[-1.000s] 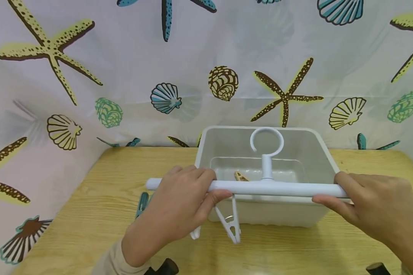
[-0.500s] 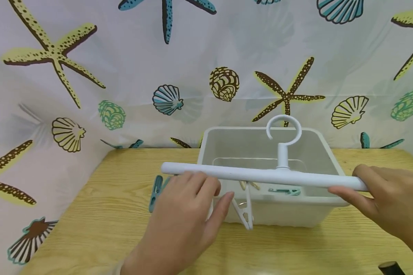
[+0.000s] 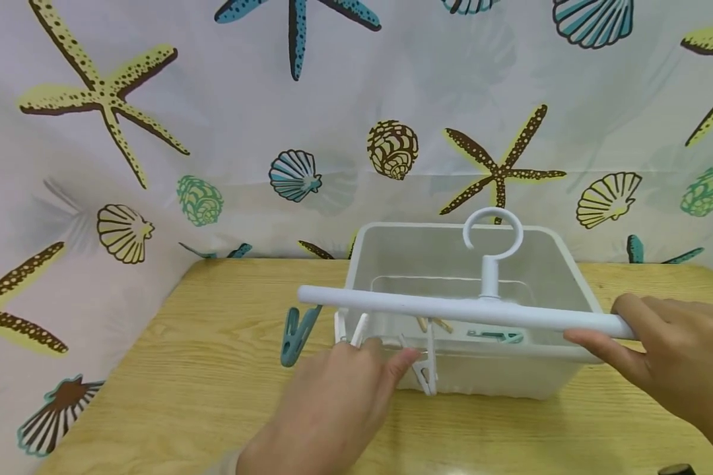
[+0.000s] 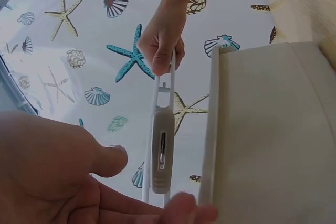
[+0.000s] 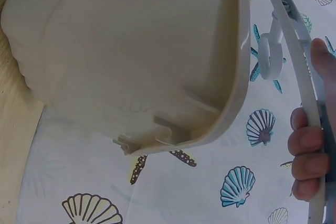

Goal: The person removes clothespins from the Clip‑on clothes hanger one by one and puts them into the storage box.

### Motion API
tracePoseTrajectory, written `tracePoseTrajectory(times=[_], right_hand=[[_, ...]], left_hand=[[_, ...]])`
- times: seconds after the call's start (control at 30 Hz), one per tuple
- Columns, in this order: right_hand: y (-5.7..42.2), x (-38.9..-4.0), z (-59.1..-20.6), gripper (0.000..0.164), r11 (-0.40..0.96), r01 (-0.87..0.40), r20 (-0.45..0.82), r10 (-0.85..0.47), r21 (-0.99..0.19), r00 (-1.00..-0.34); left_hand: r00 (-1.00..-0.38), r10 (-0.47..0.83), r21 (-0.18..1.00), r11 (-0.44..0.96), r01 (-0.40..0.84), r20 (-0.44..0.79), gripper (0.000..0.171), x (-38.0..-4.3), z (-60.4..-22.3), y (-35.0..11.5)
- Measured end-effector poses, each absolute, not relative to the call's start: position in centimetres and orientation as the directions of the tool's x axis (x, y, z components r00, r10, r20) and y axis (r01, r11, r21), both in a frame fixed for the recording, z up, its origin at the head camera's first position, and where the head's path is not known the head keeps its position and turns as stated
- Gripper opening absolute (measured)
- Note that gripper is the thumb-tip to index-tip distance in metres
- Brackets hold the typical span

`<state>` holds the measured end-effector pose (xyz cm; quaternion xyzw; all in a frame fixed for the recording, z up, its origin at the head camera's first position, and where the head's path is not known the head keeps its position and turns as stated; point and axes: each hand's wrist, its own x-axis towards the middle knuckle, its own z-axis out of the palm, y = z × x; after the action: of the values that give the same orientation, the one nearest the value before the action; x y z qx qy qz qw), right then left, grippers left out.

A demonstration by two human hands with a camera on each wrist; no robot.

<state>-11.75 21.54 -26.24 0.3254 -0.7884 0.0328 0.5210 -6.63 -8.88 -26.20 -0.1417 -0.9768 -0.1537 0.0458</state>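
A white plastic hanger (image 3: 451,309) with a round hook is held over the bin's front rim. My right hand (image 3: 677,356) grips its right end, fingers curled round the bar in the right wrist view. Below the bar's left half is my left hand (image 3: 333,402), its thumb and fingers apart near the clothespins in the left wrist view. From the bar hang a teal clothespin (image 3: 294,338) at the far left, a white clothespin (image 3: 349,328) partly hidden behind my left fingers, and another white clothespin (image 3: 429,369) beside my left thumb.
An off-white plastic bin (image 3: 451,376) stands on the wooden table (image 3: 184,369) beneath the hanger. A teal clothespin (image 3: 502,336) and a wooden clothespin (image 3: 442,325) lie inside it. Behind hangs a cloth (image 3: 344,86) printed with shells and starfish.
My left hand has let go of the bar and dropped below its left part. The hanger has shifted right and its left end has risen. My right hand keeps its grip.
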Motion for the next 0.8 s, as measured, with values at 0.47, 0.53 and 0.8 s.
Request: tracePoseTrajectory(times=[0.47, 0.53, 0.8], right_hand=[[21.2, -11.7, -26.4, 0.069, 0.803, -0.526, 0.865, -0.450, 0.282, -0.223], [21.2, -11.7, -26.3, 0.069, 0.798, -0.538, 0.875, -0.437, 0.271, -0.207], [21.2, -11.9, -26.2, 0.068, 0.794, -0.553, 0.879, -0.427, 0.253, -0.210]], left_hand=[[-0.892, 0.265, 0.408, 0.816, 0.409, 0.366, 0.035, -7.7, -26.9, -7.9], [-0.891, 0.242, 0.433, 0.806, 0.405, 0.384, 0.028, -7.8, -26.7, -8.0], [-0.868, 0.259, 0.456, 0.767, 0.451, 0.423, 0.024, -7.8, -25.8, -9.0]])
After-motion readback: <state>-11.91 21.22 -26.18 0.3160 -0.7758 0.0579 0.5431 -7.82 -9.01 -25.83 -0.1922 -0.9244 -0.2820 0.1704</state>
